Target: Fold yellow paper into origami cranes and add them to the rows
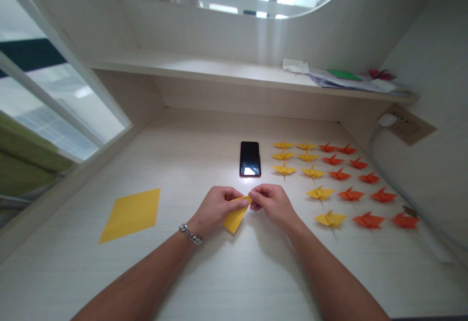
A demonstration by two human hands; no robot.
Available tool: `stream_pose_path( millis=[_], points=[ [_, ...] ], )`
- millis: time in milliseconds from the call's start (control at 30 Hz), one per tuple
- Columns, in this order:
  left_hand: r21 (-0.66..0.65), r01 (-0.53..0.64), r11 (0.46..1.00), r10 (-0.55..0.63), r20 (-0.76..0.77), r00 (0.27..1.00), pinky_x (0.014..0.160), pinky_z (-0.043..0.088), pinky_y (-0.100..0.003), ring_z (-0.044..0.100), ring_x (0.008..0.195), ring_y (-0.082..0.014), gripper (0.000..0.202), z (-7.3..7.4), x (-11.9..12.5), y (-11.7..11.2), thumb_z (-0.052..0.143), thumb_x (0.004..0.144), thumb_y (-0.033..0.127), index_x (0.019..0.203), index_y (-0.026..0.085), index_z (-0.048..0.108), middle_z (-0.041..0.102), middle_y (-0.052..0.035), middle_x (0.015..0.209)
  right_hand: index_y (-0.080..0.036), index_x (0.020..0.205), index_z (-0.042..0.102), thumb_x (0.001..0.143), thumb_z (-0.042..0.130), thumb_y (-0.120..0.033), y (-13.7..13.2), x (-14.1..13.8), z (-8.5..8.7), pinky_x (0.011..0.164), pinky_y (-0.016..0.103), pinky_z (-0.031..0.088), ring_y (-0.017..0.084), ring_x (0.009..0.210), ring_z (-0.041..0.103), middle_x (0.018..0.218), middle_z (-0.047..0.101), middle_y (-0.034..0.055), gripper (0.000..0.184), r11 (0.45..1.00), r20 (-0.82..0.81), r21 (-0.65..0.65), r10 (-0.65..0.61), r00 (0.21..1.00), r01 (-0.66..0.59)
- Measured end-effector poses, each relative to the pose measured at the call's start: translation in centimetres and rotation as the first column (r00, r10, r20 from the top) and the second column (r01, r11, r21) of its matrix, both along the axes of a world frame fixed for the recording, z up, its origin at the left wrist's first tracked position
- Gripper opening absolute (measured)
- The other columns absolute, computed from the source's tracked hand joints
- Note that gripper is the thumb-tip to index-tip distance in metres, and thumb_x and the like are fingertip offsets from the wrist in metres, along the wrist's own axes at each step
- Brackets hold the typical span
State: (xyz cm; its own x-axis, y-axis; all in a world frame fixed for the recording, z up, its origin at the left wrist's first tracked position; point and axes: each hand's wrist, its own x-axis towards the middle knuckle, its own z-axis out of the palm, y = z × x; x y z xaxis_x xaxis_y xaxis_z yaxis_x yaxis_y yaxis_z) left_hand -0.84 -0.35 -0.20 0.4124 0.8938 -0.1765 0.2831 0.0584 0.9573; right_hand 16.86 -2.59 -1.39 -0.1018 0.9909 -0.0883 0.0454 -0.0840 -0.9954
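Observation:
A folded piece of yellow origami paper [234, 222] is held between both hands above the desk. My left hand [218, 208] grips its upper left side, thumb on top, and wears a chain bracelet at the wrist. At the paper's upper right tip, my right hand [271, 201] pinches the corner with thumb and fingers. Part of the paper is hidden behind the left fingers. Flat on the desk to the left lies a square yellow sheet [131, 215]. Folded yellow cranes [320, 193] and orange cranes [351, 194] stand in rows to the right.
A black phone [250, 158] lies beyond the hands. Along the right wall runs a grey cable [393, 184] from a plug in the socket [411, 125]. The shelf [219, 73] at the back bears papers [336, 81] and a tissue [295, 66]. A window stands at left.

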Motion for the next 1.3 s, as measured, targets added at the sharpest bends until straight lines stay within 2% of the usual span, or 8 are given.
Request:
stream_pose_path(
  millis=[833,1033,1133,1300],
  points=[
    [-0.038,0.004,0.999,-0.004,0.0,1.0,0.051,0.037,-0.022,0.053,0.056,-0.0125,0.029,0.08,-0.01,-0.16,0.071,0.067,0.04,0.074,0.012,0.073,0.067,-0.0043,0.065,-0.015,0.072,0.066,0.078,0.061,-0.032,-0.18,-0.1,0.37,0.058,0.026,0.05,0.013,0.055,0.06,0.06,0.064,0.0021,0.019,1.0,0.063,0.012,0.004,0.998,-0.005],
    [-0.028,0.021,0.999,-0.021,-0.009,1.0,0.053,0.038,-0.024,0.055,0.059,-0.0141,0.029,0.06,-0.02,-0.04,0.07,0.067,0.04,0.074,0.012,0.073,0.068,-0.0057,0.066,-0.015,0.074,0.067,0.077,0.061,-0.031,-0.31,-0.23,0.48,0.057,0.025,0.049,0.013,0.056,0.06,0.061,0.066,0.0022,0.017,0.999,0.146,0.01,0.046,0.988,-0.048],
    [-0.018,0.007,1.0,-0.008,-0.007,1.0,0.053,0.038,-0.023,0.055,0.059,-0.014,0.029,0.14,0.06,0.01,0.069,0.069,0.04,0.072,0.012,0.073,0.068,-0.0056,0.066,-0.016,0.074,0.068,0.078,0.059,-0.03,-0.3,-0.28,0.37,0.055,0.024,0.048,0.014,0.055,0.06,0.06,0.065,0.0023,0.017,0.999,0.18,0.037,0.025,0.983,-0.033],
    [-0.098,0.019,0.995,-0.014,0.055,0.998,0.051,0.038,-0.023,0.054,0.057,-0.0136,0.029,0.04,0.03,0.07,0.065,0.073,0.04,0.077,0.012,0.073,0.067,-0.0047,0.065,-0.016,0.076,0.068,0.078,0.06,-0.03,-0.22,-0.17,0.34,0.053,0.024,0.048,0.013,0.052,0.059,0.058,0.064,0.0018,0.017,0.999,0.154,0.045,-0.01,0.988,0.003]
  ],
)
